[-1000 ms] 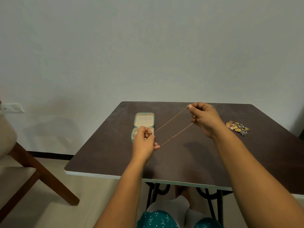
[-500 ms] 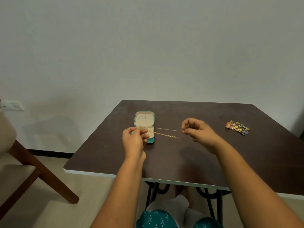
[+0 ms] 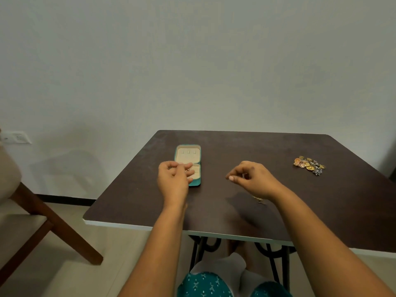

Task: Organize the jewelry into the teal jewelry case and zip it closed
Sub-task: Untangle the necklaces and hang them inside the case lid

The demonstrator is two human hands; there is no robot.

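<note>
one dark brown table [image 3: 300, 211] stands by a plain wall. on it lies one teal jewelry case [image 3: 188, 165], open flat, with two cream halves inside. the far half has three little slots in a row. the near half is partly hidden by a hand.

two bare hands are over the table. the left hand [image 3: 173, 179] is at the near half of the case, with its fingers curled in and the tips close together. something small and gold shows at its fingertips, but it is too small to tell what it is or if it is pinched. the right hand [image 3: 252, 179] floats above the table, well apart from the case, with thumb and finger tips pressed together. i cannot tell if anything is between them.

one small gold bit [image 3: 259, 199] lies on the table just under the right wrist.

one pile of jewelry [image 3: 309, 165] sits far to the right, well apart from the case. the pieces are gold, orange and silver, too jumbled to count.

one wooden chair [image 3: 42, 221] stands at the left.
</note>
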